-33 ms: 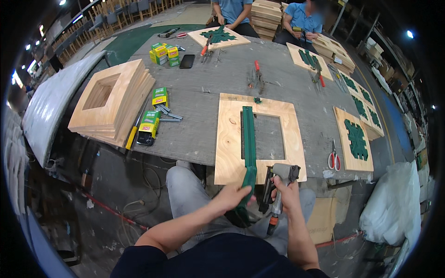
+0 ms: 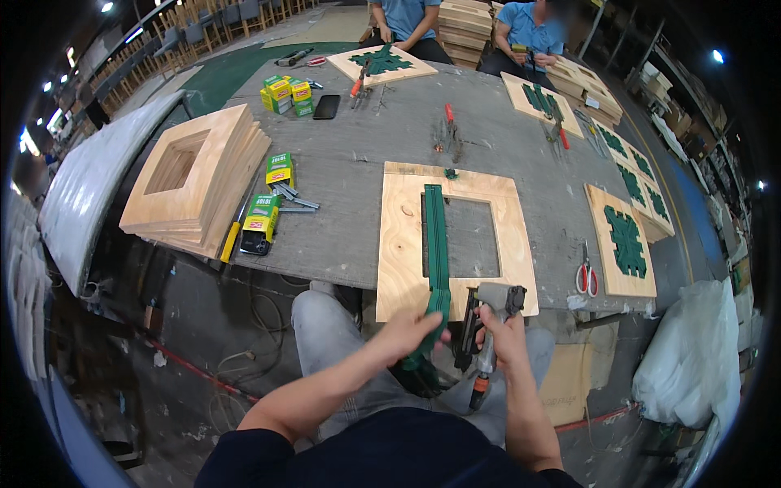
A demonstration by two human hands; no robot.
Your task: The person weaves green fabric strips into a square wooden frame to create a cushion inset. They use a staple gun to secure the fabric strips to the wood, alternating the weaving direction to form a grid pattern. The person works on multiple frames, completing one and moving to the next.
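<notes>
In front of me on the table lies a square wooden frame [image 2: 401,236] with a rectangular opening. A green webbing strap [image 2: 436,236] runs lengthwise over the left part of that opening and past the near edge. My left hand [image 2: 413,332] pinches the strap just off the frame's near edge; the loose length hangs toward my lap. My right hand [image 2: 506,332] grips a pneumatic staple gun [image 2: 498,298] by its handle, its nose beside the frame's near edge, right of the strap. A scrap of green strap [image 2: 451,173] sits at the far edge.
Stacked wooden frames [image 2: 195,179] stand at left, beside staple boxes [image 2: 262,215] and a yellow-handled tool [image 2: 231,241]. Red-handled scissors [image 2: 586,276] lie at right near a webbed frame [image 2: 625,244]. Red-handled pliers [image 2: 449,115] lie beyond my frame. Two people work across the table.
My left hand has shifted slightly up along the strap, nearer the frame's edge. My right hand and the staple gun look nearly unchanged.
</notes>
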